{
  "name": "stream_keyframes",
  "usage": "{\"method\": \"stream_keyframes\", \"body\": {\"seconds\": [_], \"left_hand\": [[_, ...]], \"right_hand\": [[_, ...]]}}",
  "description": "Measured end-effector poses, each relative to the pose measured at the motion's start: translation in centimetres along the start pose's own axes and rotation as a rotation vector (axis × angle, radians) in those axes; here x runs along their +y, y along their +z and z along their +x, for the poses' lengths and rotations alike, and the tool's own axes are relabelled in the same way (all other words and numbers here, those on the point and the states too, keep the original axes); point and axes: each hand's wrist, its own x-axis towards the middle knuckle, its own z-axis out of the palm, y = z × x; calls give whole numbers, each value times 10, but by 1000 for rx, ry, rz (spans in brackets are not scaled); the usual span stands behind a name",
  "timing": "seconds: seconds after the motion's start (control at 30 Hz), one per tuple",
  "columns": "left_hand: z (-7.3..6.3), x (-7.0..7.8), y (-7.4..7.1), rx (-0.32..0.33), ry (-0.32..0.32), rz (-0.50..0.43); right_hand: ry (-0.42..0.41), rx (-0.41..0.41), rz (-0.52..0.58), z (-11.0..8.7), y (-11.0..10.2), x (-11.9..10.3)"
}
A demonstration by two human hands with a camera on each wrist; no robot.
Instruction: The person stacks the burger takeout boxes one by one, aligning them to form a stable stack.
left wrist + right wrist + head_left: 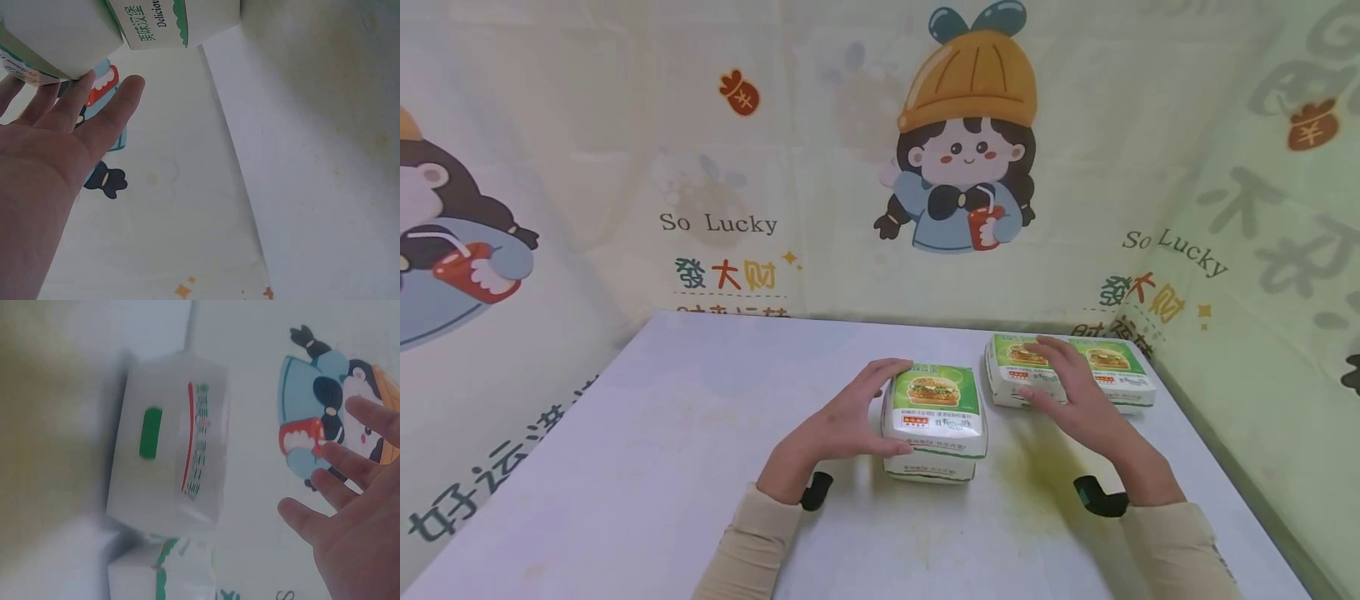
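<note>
My left hand [842,417] spans the left side of the upper burger box [937,408], thumb at its front and fingers along its back edge. This white box with a green top and a burger picture sits over a lower burger box [929,467], most of which it hides. In the left wrist view, fingers [69,103] lie against a box wall. My right hand [1078,408], fingers spread and holding nothing, hovers by the left one of two burger boxes [1006,379] at the back right. A right burger box [1112,367] stands beside it, partly behind the hand.
The white table [700,467] runs out to both sides. Behind it hangs a printed cloth [835,167] with cartoon figures, and a similar cloth rises along the right edge. A dark wrist strap [1101,497] shows at the right cuff.
</note>
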Motion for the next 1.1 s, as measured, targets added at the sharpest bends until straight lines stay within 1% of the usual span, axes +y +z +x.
{"method": "stream_keyframes", "body": {"seconds": [0.1, 0.37, 0.6, 0.67, 0.87, 1.1], "left_hand": [[0, 0, 0, -2, 1, -1], [-1, 1, 0, -3, 2, -3], [-1, 0, 0, -9, -6, -13], [-1, -1, 0, -7, -11, -17], [-2, -1, 1, -12, -19, -35], [-1, 0, 0, -12, -15, -30]], "right_hand": [[13, 3, -19, -1, -7, 6], [35, 48, -72, -5, -27, 26], [60, 76, -111, -9, -42, 48], [79, 74, -133, -11, -45, 55], [181, 51, -195, -15, -52, 72], [290, 33, -237, -16, -46, 83]]}}
